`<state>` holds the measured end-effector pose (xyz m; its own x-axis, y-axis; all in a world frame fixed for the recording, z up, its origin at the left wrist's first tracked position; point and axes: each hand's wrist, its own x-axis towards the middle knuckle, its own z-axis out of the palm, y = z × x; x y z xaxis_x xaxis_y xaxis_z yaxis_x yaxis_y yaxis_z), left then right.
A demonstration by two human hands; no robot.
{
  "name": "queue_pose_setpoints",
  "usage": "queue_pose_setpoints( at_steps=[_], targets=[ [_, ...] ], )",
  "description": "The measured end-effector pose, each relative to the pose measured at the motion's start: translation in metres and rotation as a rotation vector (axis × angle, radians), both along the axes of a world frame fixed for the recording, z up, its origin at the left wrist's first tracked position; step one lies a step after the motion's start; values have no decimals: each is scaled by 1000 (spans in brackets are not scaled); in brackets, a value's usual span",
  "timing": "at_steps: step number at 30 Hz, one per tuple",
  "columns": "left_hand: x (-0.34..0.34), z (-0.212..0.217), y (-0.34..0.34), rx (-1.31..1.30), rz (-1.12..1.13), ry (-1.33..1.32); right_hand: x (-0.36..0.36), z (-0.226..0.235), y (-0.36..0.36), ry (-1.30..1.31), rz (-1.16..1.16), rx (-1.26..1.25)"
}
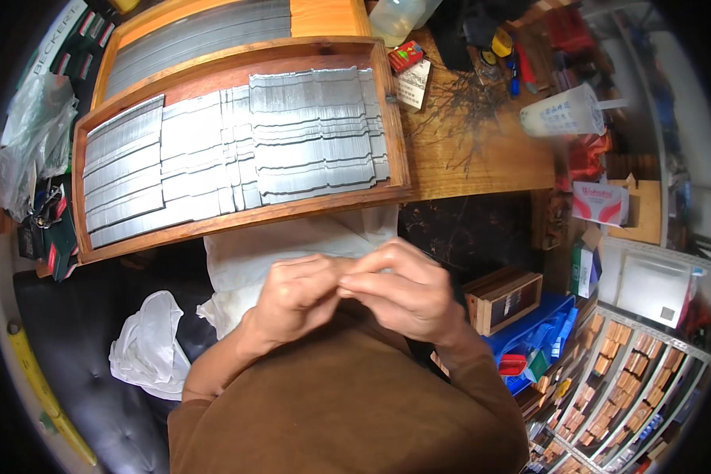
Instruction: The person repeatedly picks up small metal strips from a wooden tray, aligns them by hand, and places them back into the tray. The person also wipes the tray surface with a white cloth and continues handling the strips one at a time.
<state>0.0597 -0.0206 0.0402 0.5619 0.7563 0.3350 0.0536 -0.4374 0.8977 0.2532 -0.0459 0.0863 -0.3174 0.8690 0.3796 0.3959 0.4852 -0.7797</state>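
My left hand [296, 299] and my right hand [407, 288] meet in front of my chest, over a white cloth [245, 257]. Both are closed, their fingertips pinched together and touching. Whatever lies between them, if anything, is too small or hidden to make out. Just beyond the hands, a wooden tray [249, 220] rests tilted, with tight rows of thin silvery metal strips [312, 134] inside it. Neither hand touches the tray.
Behind it lies a second tray [332, 17] of darker strips. A plastic cup with a straw [561, 112] and a small red box [405, 57] are on the wooden table [482, 162]. To the right are a wooden box [507, 306], blue bin [557, 328] and rack [632, 371].
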Motion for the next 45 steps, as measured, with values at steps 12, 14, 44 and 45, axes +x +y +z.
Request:
queue_pose_setpoints(
  at_steps=[12, 14, 44, 45],
  targets=[
    [133, 40, 91, 128, 66, 1, 94, 25, 50, 186, -465, -7],
    [126, 43, 83, 173, 26, 26, 90, 34, 40, 122, -462, 11],
    [-38, -45, -13, -296, 192, 110, -50, -83, -3, 337, -134, -335],
    [-40, -46, -17, -333, 202, 97, -52, -80, -3, 301, -104, -292]
  ],
)
